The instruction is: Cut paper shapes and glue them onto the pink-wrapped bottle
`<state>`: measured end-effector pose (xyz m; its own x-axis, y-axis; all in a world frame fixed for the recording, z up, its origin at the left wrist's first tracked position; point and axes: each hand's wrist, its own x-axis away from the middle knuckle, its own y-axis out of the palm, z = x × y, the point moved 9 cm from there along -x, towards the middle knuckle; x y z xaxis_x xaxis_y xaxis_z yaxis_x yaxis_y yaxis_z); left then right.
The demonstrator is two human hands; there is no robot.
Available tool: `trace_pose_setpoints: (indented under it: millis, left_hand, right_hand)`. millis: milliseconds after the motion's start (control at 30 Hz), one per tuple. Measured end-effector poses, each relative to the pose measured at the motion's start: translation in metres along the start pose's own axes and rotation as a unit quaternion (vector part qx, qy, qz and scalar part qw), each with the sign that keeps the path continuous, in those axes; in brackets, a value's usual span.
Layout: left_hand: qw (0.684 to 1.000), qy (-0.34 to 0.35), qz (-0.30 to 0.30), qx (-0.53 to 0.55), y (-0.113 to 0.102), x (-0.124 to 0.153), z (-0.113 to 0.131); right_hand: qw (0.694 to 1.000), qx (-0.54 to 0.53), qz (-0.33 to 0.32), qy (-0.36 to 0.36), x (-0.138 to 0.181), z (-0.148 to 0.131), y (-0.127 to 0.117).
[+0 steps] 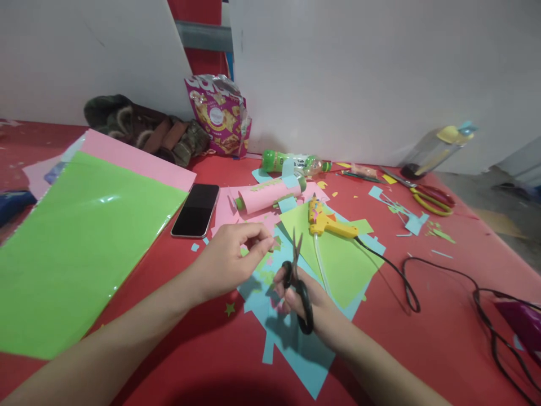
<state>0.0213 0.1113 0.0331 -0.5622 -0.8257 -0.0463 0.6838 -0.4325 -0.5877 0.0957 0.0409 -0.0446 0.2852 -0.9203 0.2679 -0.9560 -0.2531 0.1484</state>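
Note:
My right hand (296, 293) holds a small pair of black-handled scissors (302, 299), the blades slightly apart and pointing up. To its left, my left hand (234, 254) has thumb and forefinger pinched together; whatever sits at the fingertips is too small to make out. Under both hands lie blue paper (296, 349) and small green and pink scraps. A green paper star (230, 309) rests on the red table below my left hand. Just beyond the scissors, a yellow glue gun (327, 223) lies on a light green sheet (350, 270). A bottle wrapped in pink paper (270, 194) lies behind my left hand.
A phone (196, 211) and a large pack of green paper (93, 237) lie left. Against the wall are a snack bag (222, 115), a green-labelled bottle (291, 162) and a clear bottle (439, 149). Larger scissors (431, 200) and the glue gun's black cable (443, 263) occupy the right.

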Motion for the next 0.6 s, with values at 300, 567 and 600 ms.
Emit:
trace_pose_setpoints:
  millis: [300, 567, 600]
  left_hand:
    - [0.999, 0.016, -0.021, -0.045, 0.002, 0.001, 0.005]
    - [0.997, 0.017, -0.059, -0.042, 0.007, 0.003, 0.005]
    - [0.997, 0.016, -0.062, -0.040, 0.008, 0.004, 0.004]
  right_hand:
    - [0.996, 0.039, -0.076, 0.015, 0.003, -0.006, 0.013]
    - [0.995, 0.050, -0.086, 0.013, 0.003, -0.009, 0.015]
    - [0.995, 0.054, -0.086, 0.014, 0.003, -0.010, 0.015]
